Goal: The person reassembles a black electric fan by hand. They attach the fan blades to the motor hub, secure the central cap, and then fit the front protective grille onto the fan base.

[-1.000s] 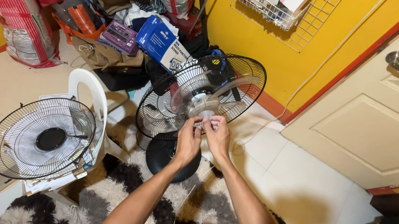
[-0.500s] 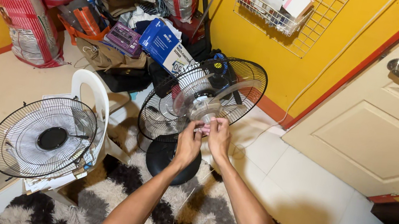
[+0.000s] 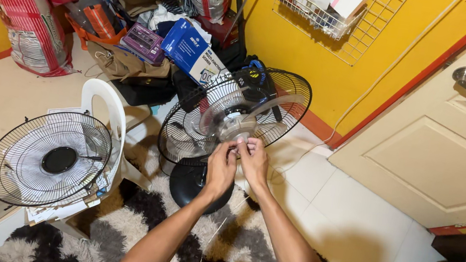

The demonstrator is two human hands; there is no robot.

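At the fan blade hub (image 3: 237, 129), both arms reach toward 12 o'clock; left hand (image 3: 220, 169) and right hand (image 3: 254, 161) touch, fingertips pinching a small part, too small to identify.

— What kind of fan (image 3: 234, 126) is that?

— A black standing fan with its front guard off. The clear blades (image 3: 248, 113) are bare, backed by the round black wire rear guard (image 3: 288, 96).

— How does it stand?

— Upright on its round black base (image 3: 190, 183), which rests on a shaggy rug, head tilted up toward the viewer.

— And where?

— Mid-scene, near the yellow wall, left of the door.

— Anything at the hub?

— A small pale part, too hidden to make out.
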